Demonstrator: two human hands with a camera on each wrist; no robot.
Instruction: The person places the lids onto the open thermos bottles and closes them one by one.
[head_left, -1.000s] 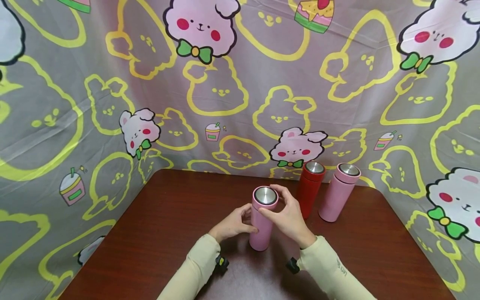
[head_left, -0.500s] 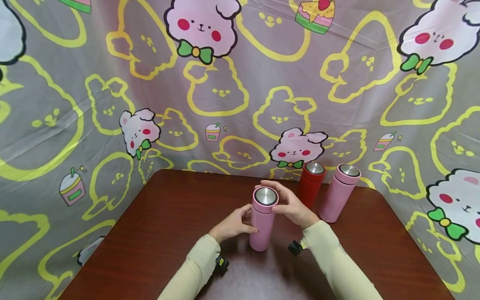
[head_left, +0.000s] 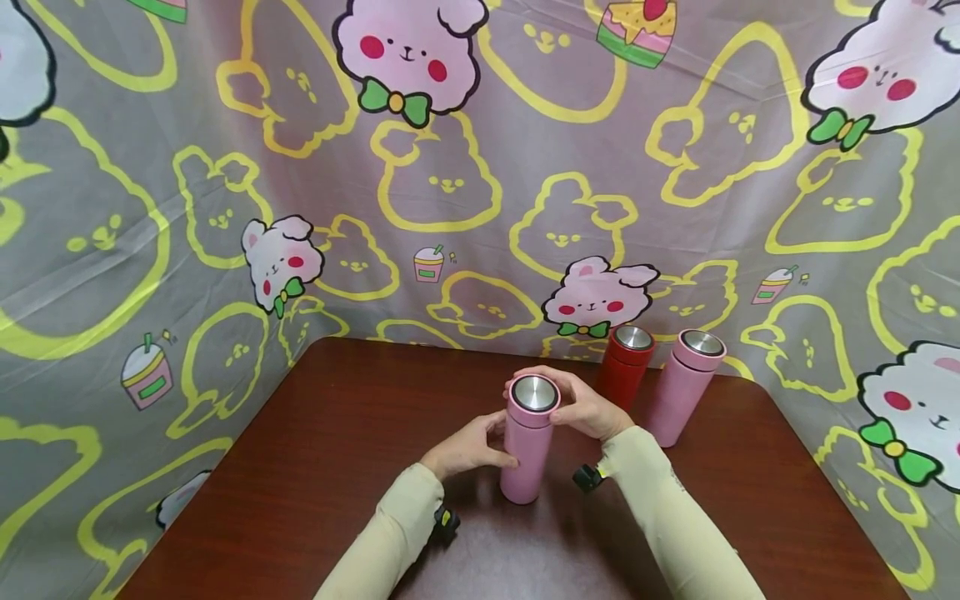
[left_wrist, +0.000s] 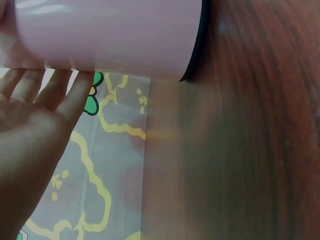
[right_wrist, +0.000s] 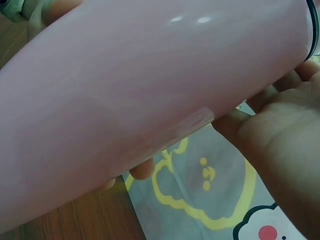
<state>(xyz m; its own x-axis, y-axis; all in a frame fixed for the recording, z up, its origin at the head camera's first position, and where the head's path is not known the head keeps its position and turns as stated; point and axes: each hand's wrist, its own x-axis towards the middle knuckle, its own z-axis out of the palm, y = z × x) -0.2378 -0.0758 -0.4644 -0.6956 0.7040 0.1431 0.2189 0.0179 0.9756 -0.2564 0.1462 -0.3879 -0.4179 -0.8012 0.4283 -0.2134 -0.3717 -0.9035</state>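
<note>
A pink thermos flask [head_left: 525, 458] with a steel-topped lid [head_left: 535, 392] stands upright on the table in the head view. My left hand [head_left: 468, 447] grips its body from the left, thumb across the front and fingers behind. At the top, my right hand [head_left: 592, 408] holds the pink lid, its thumb at the right side and its fingers reaching round the back. The left wrist view shows the flask's dark base rim and left fingers [left_wrist: 75, 95] against its side. Flask body fills most of the right wrist view, with the right hand [right_wrist: 285, 130] at the lid end.
A red thermos flask [head_left: 624, 367] and a second pink flask [head_left: 684, 390] stand upright at the back right, close behind my right hand. The brown table [head_left: 360, 400] ends at a printed cloth curtain [head_left: 465, 242] around the back and sides.
My right hand has turned counterclockwise around the lid: its fingers went further left behind it and its thumb shifted right. The left hand stays on the body, and the flask keeps its place.
</note>
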